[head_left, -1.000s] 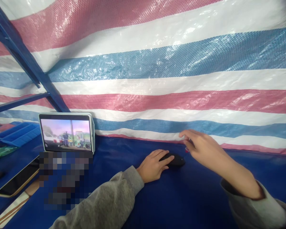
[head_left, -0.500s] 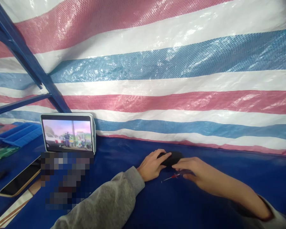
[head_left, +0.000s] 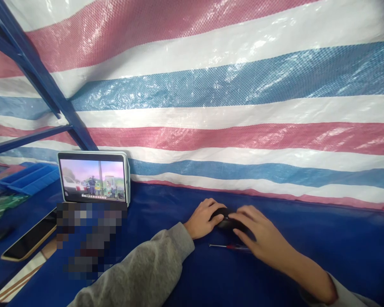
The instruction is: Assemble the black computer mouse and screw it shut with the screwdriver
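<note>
A black computer mouse [head_left: 225, 218] with a rounded, glossy shell is held low over the blue tabletop or against it; I cannot tell which. My left hand [head_left: 206, 218] grips its left end, thumb in front and fingers curled over the back. Round the right end come the thumb and fingers of my right hand [head_left: 259, 232], partly hiding the mouse. Just in front of the mouse lies a small screwdriver [head_left: 224, 246] with a thin metal shaft and a red and clear handle. Its tip points left, and the handle's end runs beneath my right hand.
A tablet [head_left: 94, 179] playing a cartoon stands at the back left. Nearer are a phone [head_left: 32, 234] and a pixelated patch. Blue trays [head_left: 35, 181] and green items [head_left: 6, 207] sit at far left. A striped tarpaulin [head_left: 230, 136] hangs behind the table.
The screwdriver has left my right hand's fingers and now lies flat on the table. My right hand has opened out and moved onto the right end of the mouse.
</note>
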A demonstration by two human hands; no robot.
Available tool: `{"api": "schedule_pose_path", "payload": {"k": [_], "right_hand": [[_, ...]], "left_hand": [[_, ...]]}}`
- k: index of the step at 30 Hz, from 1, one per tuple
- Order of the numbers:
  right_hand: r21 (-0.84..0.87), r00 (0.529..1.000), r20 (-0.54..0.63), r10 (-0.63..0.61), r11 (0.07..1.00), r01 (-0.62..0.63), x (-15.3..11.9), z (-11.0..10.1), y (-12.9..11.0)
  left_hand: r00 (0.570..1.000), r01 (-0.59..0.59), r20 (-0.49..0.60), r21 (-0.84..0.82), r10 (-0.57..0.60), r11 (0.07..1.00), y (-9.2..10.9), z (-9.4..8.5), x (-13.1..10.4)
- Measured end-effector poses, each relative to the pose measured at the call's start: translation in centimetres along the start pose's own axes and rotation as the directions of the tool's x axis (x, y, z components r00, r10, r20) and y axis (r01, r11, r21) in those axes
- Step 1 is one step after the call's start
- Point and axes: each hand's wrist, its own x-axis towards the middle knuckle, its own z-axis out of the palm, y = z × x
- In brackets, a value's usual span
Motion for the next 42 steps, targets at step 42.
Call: {"api": "schedule_pose_path", "payload": {"k": [42], "right_hand": [[0.281, 0.887, -0.316, 0.337, 0.926, -0.251, 0.0, 4.2, 3.8]], "left_hand": [[0.959, 0.179, -0.217, -0.037, -0.183, 0.983, -0.9, 0.7, 0.4]]}}
